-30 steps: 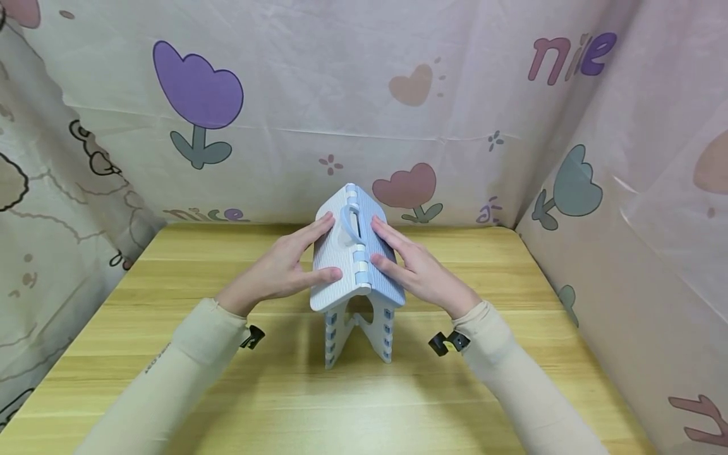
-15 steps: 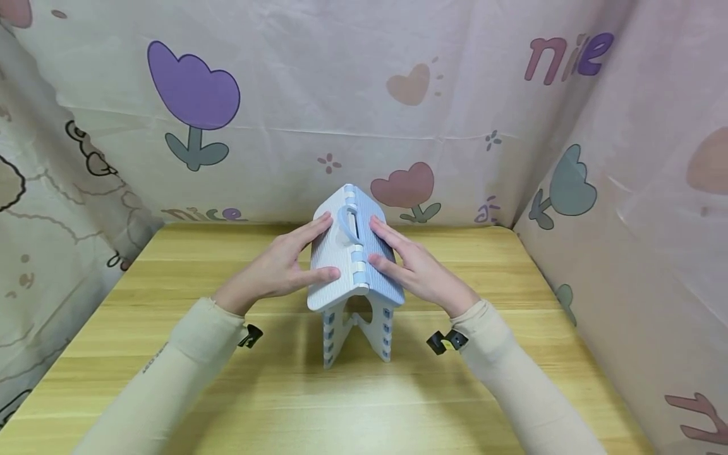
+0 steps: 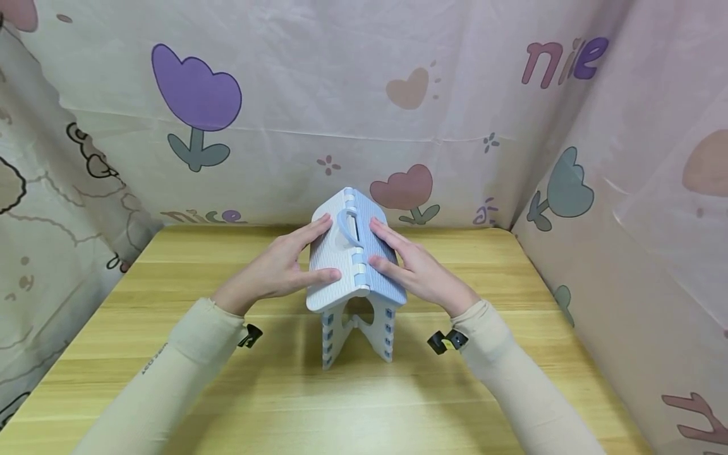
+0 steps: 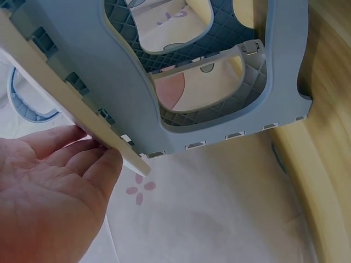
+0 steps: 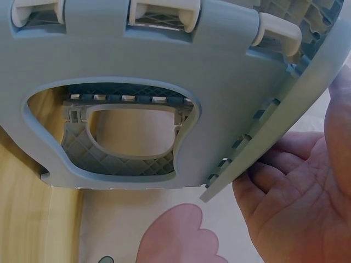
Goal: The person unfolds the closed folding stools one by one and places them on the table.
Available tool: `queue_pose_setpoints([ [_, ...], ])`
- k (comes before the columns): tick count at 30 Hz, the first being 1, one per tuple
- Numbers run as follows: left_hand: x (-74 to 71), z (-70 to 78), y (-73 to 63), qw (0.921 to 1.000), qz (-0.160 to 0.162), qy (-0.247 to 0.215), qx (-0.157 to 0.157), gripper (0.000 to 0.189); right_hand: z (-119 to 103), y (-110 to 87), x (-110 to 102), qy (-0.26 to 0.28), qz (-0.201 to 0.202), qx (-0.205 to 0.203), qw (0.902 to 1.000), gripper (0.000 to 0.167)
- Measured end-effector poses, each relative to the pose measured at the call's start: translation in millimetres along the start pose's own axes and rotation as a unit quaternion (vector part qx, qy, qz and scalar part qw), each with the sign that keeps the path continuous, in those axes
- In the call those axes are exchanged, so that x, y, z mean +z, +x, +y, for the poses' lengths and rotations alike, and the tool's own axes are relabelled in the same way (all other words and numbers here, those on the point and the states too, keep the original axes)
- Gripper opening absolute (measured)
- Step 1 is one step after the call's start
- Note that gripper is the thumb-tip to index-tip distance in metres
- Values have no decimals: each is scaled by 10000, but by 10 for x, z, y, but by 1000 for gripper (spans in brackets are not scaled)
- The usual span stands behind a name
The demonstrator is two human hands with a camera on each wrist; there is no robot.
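A white and light-blue folding step stool [image 3: 330, 253] stands half folded on the table, its top peaked like a roof along the hinge. A blue carrying handle [image 3: 344, 229] sticks up near the ridge. My left hand [image 3: 284, 259] rests on the white half with thumb and fingers spread. On the blue half [image 3: 388, 287] lies my right hand [image 3: 421, 272], fingers extended. Both wrist views show the stool's legs [image 4: 109, 66] from the side, with their cut-out openings. In the right wrist view, the right hand [image 5: 290, 203] lies along the outside of the top panel.
The wooden table [image 3: 199, 379] reaches back to a printed curtain [image 3: 296, 76], which also hangs on the left and right. A small black camera [image 3: 448, 342] is strapped at the right wrist and another [image 3: 250, 336] at the left.
The stool's two halves have spread very slightly, and its legs stand a touch wider apart. Both hands keep their places on the panels.
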State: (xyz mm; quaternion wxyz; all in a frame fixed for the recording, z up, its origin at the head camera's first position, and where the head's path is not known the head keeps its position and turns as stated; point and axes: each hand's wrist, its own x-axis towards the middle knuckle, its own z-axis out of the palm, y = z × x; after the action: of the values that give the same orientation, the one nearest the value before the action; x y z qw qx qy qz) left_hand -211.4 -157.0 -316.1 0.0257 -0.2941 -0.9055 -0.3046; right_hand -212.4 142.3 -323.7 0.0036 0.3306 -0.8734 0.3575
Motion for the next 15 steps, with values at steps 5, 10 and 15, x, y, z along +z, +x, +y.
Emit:
queue_pose_setpoints([
  [5,3,-5,4,10000,-65,5,-23,101,15,-6,5,-61,1,9,10000,96],
  [10,3,-11,11,10000,-45,7,-2,100,14,-8,2,-105,-3,30,9999,92],
  [15,-9,-9,5,10000,-59,29,-30,101,11,-1,4,-138,-8,41,9999,90],
])
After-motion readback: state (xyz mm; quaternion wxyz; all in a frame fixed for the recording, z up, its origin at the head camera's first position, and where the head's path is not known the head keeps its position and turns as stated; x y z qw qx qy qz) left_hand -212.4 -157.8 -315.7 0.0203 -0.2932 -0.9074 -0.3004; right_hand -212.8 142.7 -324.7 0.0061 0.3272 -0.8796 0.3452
